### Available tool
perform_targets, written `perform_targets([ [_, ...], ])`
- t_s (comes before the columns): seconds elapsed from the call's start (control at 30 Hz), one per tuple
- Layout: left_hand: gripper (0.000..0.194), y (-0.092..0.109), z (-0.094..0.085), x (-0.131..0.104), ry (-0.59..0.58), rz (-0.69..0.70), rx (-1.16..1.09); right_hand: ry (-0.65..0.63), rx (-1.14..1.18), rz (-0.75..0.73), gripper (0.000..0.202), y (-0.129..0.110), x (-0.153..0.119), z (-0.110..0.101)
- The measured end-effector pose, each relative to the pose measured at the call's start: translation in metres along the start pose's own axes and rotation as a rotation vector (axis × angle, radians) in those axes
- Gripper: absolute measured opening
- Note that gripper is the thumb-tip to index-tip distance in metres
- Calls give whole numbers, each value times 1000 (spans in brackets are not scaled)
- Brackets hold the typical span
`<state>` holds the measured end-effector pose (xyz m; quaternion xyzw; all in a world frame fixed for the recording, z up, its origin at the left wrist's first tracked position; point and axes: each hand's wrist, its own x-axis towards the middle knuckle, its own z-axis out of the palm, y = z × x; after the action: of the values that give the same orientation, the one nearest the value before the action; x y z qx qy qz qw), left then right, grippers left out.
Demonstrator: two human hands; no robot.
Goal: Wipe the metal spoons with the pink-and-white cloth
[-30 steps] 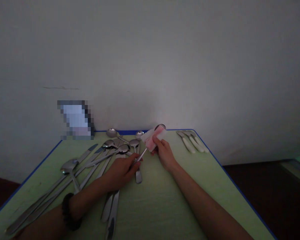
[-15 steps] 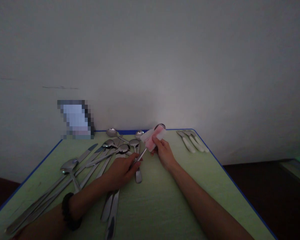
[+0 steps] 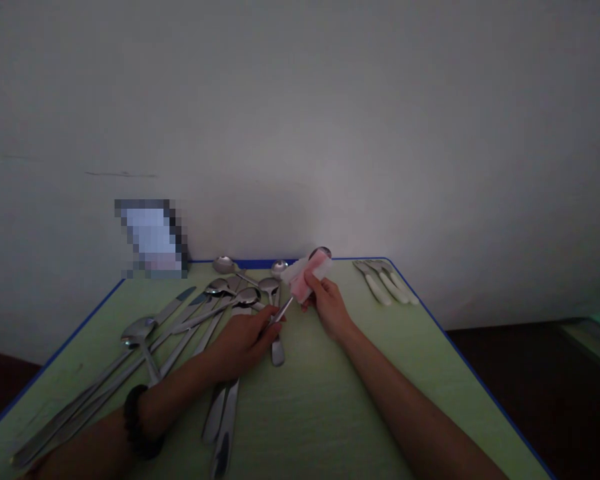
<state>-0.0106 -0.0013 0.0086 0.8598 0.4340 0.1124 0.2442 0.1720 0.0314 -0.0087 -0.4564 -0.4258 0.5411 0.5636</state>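
Note:
My left hand point(image 3: 247, 340) is closed on the handle of a metal spoon point(image 3: 321, 252). The spoon slants up and to the right, its bowl showing at the far end. My right hand point(image 3: 327, 303) pinches a pink and white cloth or tissue point(image 3: 307, 275) around the upper part of that spoon, hiding much of it. Below and behind my left hand lie several loose metal spoons point(image 3: 247, 296) and table knives point(image 3: 225, 427), partly covered by my forearm. Another spoon handle point(image 3: 278, 351) shows just beside my left fingers.
Three forks with pale handles point(image 3: 387, 287) lie side by side at the back right. A large serving spoon point(image 3: 139, 329) rests among the cutlery on the left. A pixelated upright device point(image 3: 153, 237) stands at the back left. The green table point(image 3: 325, 413) with a blue edge meets the wall.
Almost nothing differs. Both hands keep the same hold on the spoon and the cloth, with hardly any visible shift.

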Motion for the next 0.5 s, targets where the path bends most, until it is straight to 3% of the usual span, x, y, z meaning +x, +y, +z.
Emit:
perform_targets([
  [0.5,32,-3,2,1,20,14,8,6,-25,-3,41,1,1,-1],
])
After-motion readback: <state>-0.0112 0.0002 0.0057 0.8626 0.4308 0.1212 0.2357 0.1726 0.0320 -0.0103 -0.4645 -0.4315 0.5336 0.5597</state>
